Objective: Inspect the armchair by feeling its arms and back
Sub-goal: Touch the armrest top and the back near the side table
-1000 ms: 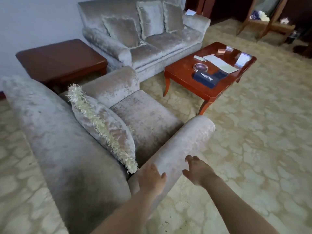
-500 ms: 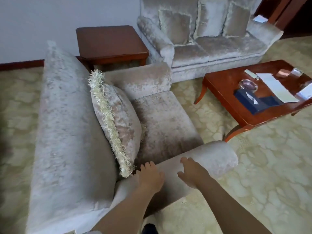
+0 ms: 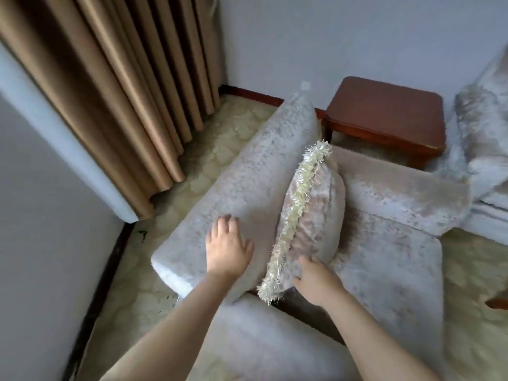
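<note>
Only the one head view here, looking down over the armchair point(image 3: 384, 270) from its side. It's a pale, crushed-velvet sort of thing and it fills the middle of the shot. The near arm point(image 3: 275, 350) runs along the bottom under both forearms, the far arm point(image 3: 398, 196) is across the seat, and the back point(image 3: 261, 171) stretches away toward the top.

The left hand point(image 3: 228, 250) is flat on the top of the back near its close end. Fingers are spread and pretty much straight, palm down on the fabric, so no grip on anything, just resting there.

The right hand point(image 3: 316, 281) is up against the lower end of the fringed cushion point(image 3: 316, 213), which stands on edge in the seat and leans on the back. Its fingertips point(image 3: 305, 262) touch the cushion's front face just beside the pale fringe. Honestly can't tell whether that grip is a real pinch on the cushion or only fingers pushing on it, since the palm hides the thumb side.

Around it: tan pleated curtain point(image 3: 110, 78) top left, hanging down to the patterned carpet point(image 3: 220, 138) behind the chair. A dark red-brown wooden table point(image 3: 384, 114) sits just past the far arm, against the plain wall point(image 3: 357, 37). A sofa point(image 3: 483, 133) in matching fabric pokes in at the right edge.
</note>
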`<move>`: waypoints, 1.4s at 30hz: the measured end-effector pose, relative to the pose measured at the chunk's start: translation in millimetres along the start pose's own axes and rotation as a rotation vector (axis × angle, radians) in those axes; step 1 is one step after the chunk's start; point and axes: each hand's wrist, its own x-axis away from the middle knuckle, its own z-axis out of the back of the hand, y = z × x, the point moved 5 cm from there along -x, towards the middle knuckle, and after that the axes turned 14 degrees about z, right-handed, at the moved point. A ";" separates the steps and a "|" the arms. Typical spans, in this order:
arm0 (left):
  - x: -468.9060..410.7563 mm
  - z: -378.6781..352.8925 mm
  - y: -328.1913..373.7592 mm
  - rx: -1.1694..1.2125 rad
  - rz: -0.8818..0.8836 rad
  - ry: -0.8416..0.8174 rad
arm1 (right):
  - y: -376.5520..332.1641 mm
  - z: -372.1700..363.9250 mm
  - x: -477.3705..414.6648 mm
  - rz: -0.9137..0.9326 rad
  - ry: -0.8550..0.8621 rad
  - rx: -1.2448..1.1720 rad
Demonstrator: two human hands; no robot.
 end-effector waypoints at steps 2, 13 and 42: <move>-7.5 18.2 -36.0 -0.090 0.158 0.070 | -32.6 11.5 -22.1 0.145 -0.005 0.062; -46.2 5.6 -125.3 -0.175 0.429 -0.064 | -169.3 70.2 -158.5 0.529 0.246 0.270; -46.0 -1.5 -132.2 -0.181 0.425 0.163 | -198.9 22.7 -228.4 0.771 0.305 0.392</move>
